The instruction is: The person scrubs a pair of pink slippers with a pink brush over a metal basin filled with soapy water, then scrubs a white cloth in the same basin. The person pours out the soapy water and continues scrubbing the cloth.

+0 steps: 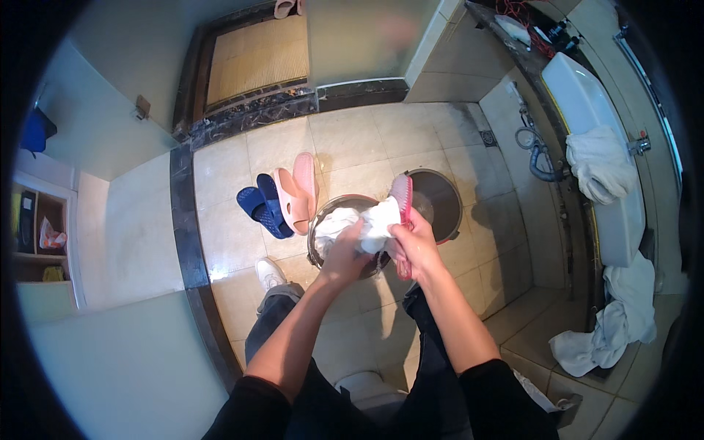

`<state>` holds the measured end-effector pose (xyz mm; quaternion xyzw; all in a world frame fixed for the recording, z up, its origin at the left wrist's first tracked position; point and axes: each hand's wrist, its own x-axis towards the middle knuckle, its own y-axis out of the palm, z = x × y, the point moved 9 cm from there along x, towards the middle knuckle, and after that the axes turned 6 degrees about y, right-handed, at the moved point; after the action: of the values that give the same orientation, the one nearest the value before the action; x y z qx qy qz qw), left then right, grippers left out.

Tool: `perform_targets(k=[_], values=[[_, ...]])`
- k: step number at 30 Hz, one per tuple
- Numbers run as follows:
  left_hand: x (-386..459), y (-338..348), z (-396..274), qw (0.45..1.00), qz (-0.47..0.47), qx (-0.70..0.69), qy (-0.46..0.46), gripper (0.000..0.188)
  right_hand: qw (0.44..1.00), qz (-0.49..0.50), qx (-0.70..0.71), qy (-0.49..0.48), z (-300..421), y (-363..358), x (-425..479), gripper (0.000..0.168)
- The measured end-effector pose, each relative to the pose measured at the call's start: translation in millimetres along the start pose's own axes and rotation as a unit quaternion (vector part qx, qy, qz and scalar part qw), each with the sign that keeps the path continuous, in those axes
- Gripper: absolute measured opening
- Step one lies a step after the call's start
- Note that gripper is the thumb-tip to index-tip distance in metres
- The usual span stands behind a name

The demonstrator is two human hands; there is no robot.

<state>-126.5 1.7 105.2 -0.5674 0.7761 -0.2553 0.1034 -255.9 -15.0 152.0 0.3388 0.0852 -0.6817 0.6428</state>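
Note:
My left hand (345, 256) grips a wet white cloth (381, 219) above a dark bucket (311, 256) with a reddish rim. My right hand (421, 245) holds a pink scrubbing brush (406, 190) upright against the cloth's right side, its pale bristles facing left. My right thumb presses on the cloth too. More white fabric (336, 223) bunches at the bucket's left, and I cannot tell whether it joins the held cloth. Water drips below my hands. A second dark bucket (446, 195) stands behind the brush, with what looks like water inside.
Blue slippers (267, 206) and pink slippers (297, 192) lie left of the buckets. A white sink (616, 231) with a towel (600, 164) over its edge is at right. Another white towel (619, 319) hangs near the counter's end. A raised dark stone threshold (190, 220) runs along the left.

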Motion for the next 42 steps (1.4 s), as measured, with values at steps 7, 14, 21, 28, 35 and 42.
perform_targets(k=[7,14,21,28,35,42], values=[[-6,17,47,0.928,-0.078,-0.282,-0.229,0.033,0.994,0.021,-0.102,-0.045,-16,-20,15,0.054],[-34,55,91,0.602,-0.152,-0.651,-0.437,0.035,0.977,0.146,-0.154,0.023,-86,12,28,0.055],[-34,32,118,0.677,-0.289,-0.514,-0.44,0.028,0.91,0.031,-0.366,-0.193,-67,-19,37,0.052],[-20,51,85,0.647,-0.22,-0.596,-0.421,0.034,0.92,0.008,-0.387,-0.063,-122,-49,64,0.06],[-7,36,53,0.61,-0.184,-0.641,-0.428,0.033,0.944,-0.05,0.112,0.306,-174,-68,71,0.037],[-9,22,71,0.85,-0.031,-0.35,-0.392,0.007,0.973,-0.038,0.153,0.17,-112,-55,66,0.049]])
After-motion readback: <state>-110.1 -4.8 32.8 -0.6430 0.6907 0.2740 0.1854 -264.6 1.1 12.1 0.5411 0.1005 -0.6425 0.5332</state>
